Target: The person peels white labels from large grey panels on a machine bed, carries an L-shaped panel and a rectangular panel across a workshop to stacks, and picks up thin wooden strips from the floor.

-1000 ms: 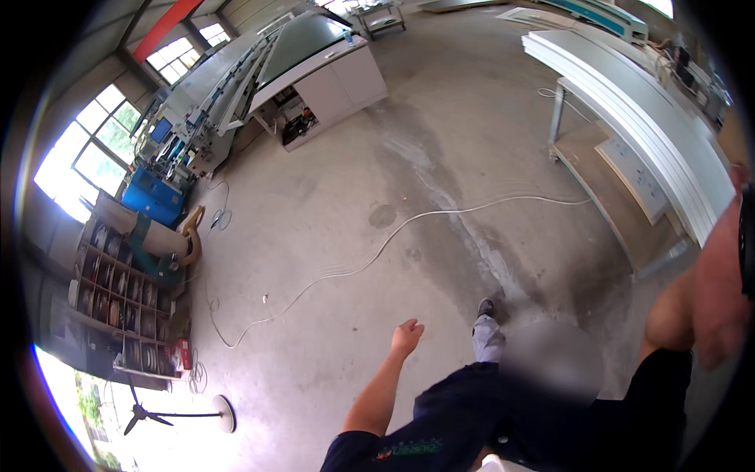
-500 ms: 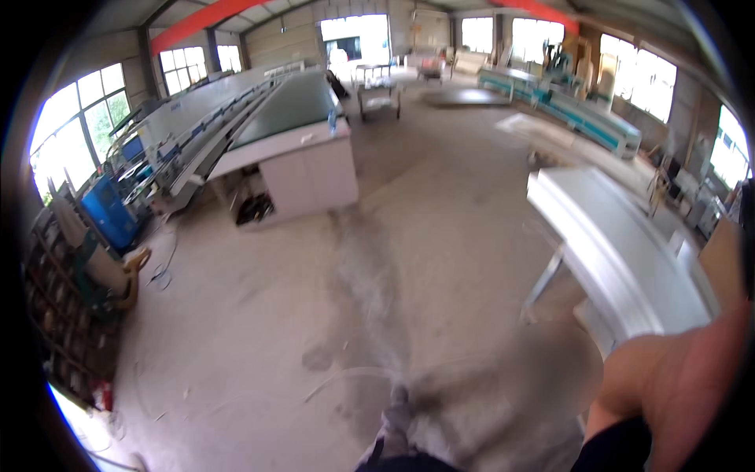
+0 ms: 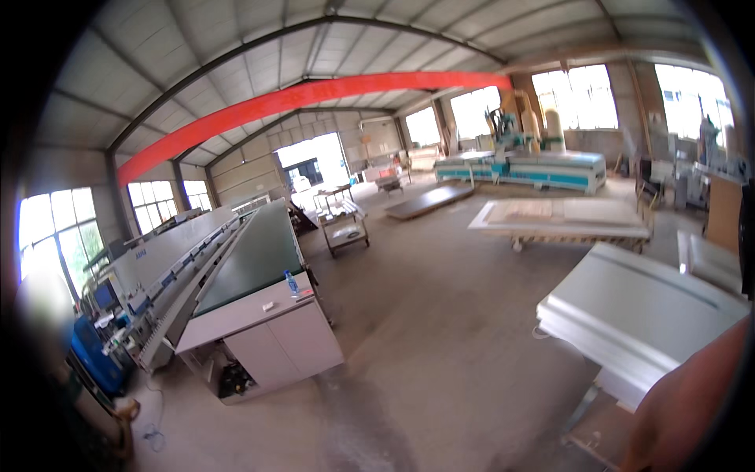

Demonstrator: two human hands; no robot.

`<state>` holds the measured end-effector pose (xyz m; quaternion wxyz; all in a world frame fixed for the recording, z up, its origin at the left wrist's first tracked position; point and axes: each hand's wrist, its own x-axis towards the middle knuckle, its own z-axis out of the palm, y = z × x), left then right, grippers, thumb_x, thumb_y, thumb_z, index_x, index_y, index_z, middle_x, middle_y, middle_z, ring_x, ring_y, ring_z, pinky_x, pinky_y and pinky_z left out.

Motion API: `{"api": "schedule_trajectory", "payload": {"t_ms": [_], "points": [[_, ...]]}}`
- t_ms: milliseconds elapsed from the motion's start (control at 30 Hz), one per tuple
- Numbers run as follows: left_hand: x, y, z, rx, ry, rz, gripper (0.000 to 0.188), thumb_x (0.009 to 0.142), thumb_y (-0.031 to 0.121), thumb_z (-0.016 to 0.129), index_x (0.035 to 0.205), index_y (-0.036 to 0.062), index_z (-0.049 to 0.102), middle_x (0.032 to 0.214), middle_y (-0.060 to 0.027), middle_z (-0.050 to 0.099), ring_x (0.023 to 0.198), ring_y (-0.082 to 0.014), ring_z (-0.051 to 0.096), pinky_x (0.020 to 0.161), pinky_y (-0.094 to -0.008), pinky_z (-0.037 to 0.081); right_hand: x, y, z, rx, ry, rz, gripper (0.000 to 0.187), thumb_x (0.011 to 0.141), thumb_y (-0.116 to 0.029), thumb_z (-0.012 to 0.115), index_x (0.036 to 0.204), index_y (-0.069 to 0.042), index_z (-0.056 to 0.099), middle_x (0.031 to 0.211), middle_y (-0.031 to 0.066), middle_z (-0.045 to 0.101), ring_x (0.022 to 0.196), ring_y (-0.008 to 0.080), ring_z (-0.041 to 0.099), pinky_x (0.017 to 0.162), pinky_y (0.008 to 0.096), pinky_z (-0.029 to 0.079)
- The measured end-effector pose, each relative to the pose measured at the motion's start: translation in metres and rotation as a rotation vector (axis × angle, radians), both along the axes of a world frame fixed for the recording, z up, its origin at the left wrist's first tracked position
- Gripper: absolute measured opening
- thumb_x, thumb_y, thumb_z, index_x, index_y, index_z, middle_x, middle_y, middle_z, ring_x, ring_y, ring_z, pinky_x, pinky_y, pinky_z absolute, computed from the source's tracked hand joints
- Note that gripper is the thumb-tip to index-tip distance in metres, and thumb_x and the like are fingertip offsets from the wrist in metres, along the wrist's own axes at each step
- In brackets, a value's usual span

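Part of my right arm [image 3: 696, 401] shows at the lower right, blurred and cut off by the dark rim. The hand at its end is not in view, and neither is my left hand. Closest to that arm is a stack of pale panels [image 3: 621, 303] on a stand, partly covered by the arm. To the left stands a long work surface with a dark green top [image 3: 255, 256]. At its near end is a light cabinet [image 3: 287, 350] carrying a plastic bottle [image 3: 292, 282] and a small white item [image 3: 268, 305].
Concrete floor [image 3: 401, 338] runs between the cabinet and the panels. Beyond lie a pallet of boards [image 3: 558, 216], a low flat board [image 3: 429, 202], a wheeled cart [image 3: 344, 230] and a teal-and-white machine [image 3: 523, 169]. A blue machine [image 3: 98, 354] and loose cable [image 3: 153, 435] are left.
The view has tipped upward, bringing in the roof and the whole red banner. My foot has left the picture, and less of my right arm shows.
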<state>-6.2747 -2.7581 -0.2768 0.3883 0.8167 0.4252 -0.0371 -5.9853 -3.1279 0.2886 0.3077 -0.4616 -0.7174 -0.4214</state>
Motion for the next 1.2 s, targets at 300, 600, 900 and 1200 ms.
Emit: {"api": "schedule_trajectory", "payload": {"t_ms": [300, 600, 900, 1200], "points": [[0.005, 0.029, -0.107, -0.11, 0.237, 0.052, 0.043, 0.081, 0.028, 0.047, 0.114, 0.001, 0.056, 0.114, -0.0222, 0.056, 0.109, -0.0369, 0.051, 0.09, -0.0446, 0.041, 0.213, 0.125, -0.007, -0.002, 0.011, -0.115, 0.039, 0.078, -0.025, 0.059, 0.106, 0.001, 0.053, 0.096, 0.0126, 0.055, 0.081, 0.0233, 0.052, 0.08, 0.0366, 0.043], [0.154, 0.094, -0.169, -0.189, 0.388, -0.014, 0.024, 0.079, 0.03, 0.053, 0.086, 0.011, 0.066, 0.083, -0.0088, 0.064, 0.08, -0.0222, 0.06, 0.068, -0.0361, 0.048, 0.38, 0.295, 0.003, -0.043, -0.073, -0.117, 0.038, 0.076, -0.024, 0.061, 0.104, 0.0, 0.054, 0.093, 0.0112, 0.056, 0.076, 0.0219, 0.052, 0.078, 0.0361, 0.044], [0.445, 0.355, -0.092, -0.381, 0.193, 0.4, 0.032, 0.072, 0.032, 0.055, 0.089, 0.0067, 0.067, 0.079, -0.0104, 0.067, 0.072, -0.0249, 0.065, 0.07, -0.0345, 0.051, 0.58, 0.471, -0.089, -0.046, 0.604, -0.288, 0.036, 0.074, -0.023, 0.063, 0.102, -0.001, 0.055, 0.089, 0.0099, 0.056, 0.071, 0.0205, 0.052, 0.075, 0.0357, 0.044], [0.747, 0.583, -0.028, -0.086, 0.139, 0.142, 0.034, 0.073, 0.033, 0.056, 0.091, 0.0058, 0.065, 0.076, -0.0093, 0.066, 0.075, -0.0269, 0.064, 0.069, -0.0359, 0.05, 0.716, 0.529, -0.491, -0.713, 1.505, -0.724, 0.012, 0.071, -0.016, 0.057, 0.077, -0.007, 0.061, 0.072, 0.0154, 0.059, 0.064, 0.0311, 0.055, 0.059, 0.0375, 0.045]]}}
